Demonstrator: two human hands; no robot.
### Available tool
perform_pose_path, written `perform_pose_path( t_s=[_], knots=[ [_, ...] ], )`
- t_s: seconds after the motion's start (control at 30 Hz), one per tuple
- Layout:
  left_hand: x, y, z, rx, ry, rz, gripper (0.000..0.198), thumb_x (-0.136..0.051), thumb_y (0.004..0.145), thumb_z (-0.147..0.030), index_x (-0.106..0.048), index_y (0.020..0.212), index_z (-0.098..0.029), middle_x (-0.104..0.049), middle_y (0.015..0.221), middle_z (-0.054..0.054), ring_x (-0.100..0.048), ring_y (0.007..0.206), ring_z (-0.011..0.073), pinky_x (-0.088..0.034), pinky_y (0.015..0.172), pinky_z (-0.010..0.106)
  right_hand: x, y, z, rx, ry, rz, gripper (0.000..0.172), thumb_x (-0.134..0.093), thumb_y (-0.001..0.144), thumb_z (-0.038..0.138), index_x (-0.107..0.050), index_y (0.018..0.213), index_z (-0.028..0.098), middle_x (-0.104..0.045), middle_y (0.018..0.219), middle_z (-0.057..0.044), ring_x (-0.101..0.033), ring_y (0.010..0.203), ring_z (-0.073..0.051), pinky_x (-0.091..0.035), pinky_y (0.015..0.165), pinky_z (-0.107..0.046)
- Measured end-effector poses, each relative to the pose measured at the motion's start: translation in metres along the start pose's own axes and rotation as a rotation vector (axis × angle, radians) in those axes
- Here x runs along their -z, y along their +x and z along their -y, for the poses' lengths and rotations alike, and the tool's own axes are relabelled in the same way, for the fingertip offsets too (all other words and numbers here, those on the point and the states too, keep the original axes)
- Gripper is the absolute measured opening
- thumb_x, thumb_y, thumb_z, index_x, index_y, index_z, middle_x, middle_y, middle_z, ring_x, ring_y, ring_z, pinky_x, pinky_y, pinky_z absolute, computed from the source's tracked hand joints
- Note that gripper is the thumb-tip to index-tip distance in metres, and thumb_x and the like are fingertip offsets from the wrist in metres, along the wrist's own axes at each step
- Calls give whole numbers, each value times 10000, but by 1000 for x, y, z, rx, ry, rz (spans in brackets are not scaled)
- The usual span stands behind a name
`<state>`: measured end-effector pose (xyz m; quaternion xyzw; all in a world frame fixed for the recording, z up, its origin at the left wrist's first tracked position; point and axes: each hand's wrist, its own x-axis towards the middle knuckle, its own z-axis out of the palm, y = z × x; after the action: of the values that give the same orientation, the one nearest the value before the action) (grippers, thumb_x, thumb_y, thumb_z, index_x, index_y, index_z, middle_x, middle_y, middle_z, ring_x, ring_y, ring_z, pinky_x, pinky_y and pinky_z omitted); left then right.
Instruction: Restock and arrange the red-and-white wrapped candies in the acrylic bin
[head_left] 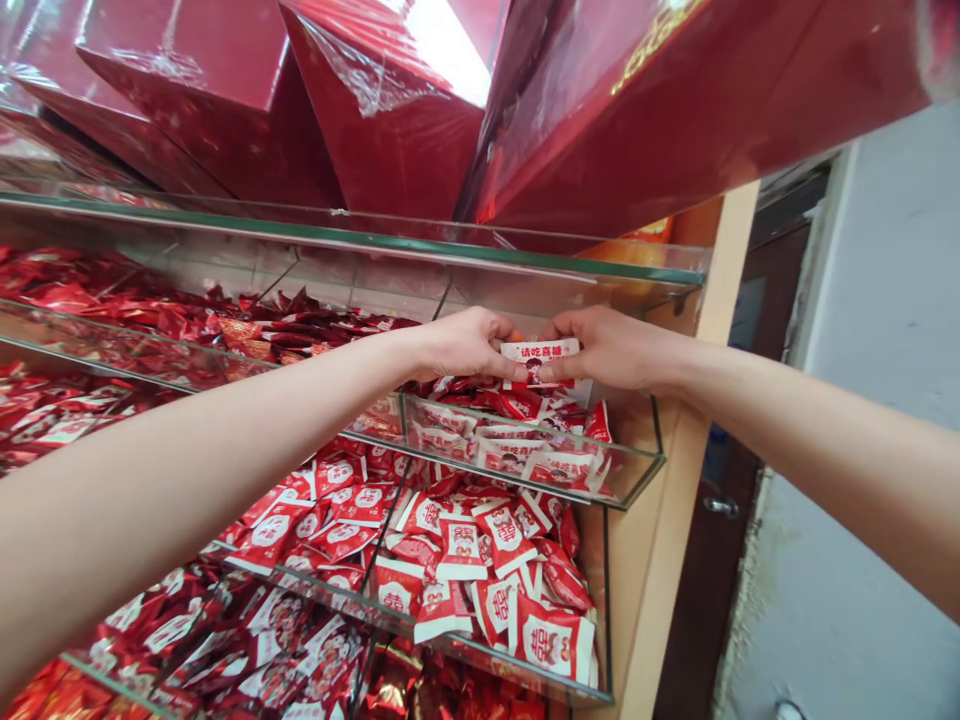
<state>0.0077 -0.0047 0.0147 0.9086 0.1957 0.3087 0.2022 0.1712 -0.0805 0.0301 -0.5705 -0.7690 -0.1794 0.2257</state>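
My left hand [463, 343] and my right hand [606, 347] meet over the right end of a glass shelf bin [630, 478]. Both pinch the same small red-and-white candy packet [538, 352], the left at its left edge, the right at its right edge. The packet is held flat, its white strip with red characters facing me. Directly below it the bin holds several similar red-and-white packets [517, 440].
Tiered glass shelves [337, 238] run leftwards, filled with red wrapped sweets [187, 320]. A lower bin [480, 570] holds more red-and-white packets. Large shiny red boxes [390, 100] stack above. A wooden upright [675, 520] ends the shelving; a grey wall [870, 330] lies to the right.
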Motion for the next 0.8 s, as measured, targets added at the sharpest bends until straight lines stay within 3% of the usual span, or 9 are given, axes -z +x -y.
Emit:
perform_pose_path(
  t_s=[0.17,0.3,0.43,0.53,0.67,0.8],
  knots=[
    [4,-4,10,34,52,-66,188,-690,628,-279,-569,713,-163,-530,524,-39,-411,404,73,-282,389,215,-5,5,-1,75,62,-11,177,-643,691,345,-582,713,181,-611,678,11,-549,659,-153,-375,549,-234],
    [14,-7,10,13,212,-48,199,-645,670,-273,-587,825,-162,-586,579,-29,-479,443,89,-338,429,214,-9,9,-3,96,79,16,206,-594,727,349,-616,862,194,-649,768,-3,-576,690,-161,-403,585,-245],
    [22,-16,-3,-80,551,-173,354,-599,676,-199,-589,1029,-162,-657,767,9,-578,681,135,-405,608,231,-10,6,9,-1,-86,-51,359,-605,704,305,-575,1036,171,-658,925,-63,-597,781,-200,-418,614,-259],
    [26,-27,-16,-51,846,-227,279,-535,697,-208,-639,951,-156,-655,734,39,-571,674,161,-386,606,260,-13,2,23,-111,-219,-87,294,-596,698,313,-605,947,158,-663,857,-80,-597,720,-207,-398,560,-262],
    [29,-40,-18,2,997,-53,188,-534,675,-230,-664,804,-190,-640,640,29,-534,562,156,-339,507,264,-23,4,34,-10,-167,113,250,-604,698,384,-647,848,189,-668,797,-44,-587,669,-175,-390,551,-245],
    [24,-43,-11,-60,1058,73,252,-497,681,-151,-651,867,-222,-647,669,19,-517,542,140,-317,487,258,-31,12,29,63,-222,147,190,-522,716,198,-663,842,184,-672,847,-44,-585,719,-166,-388,594,-238]
  ],
)
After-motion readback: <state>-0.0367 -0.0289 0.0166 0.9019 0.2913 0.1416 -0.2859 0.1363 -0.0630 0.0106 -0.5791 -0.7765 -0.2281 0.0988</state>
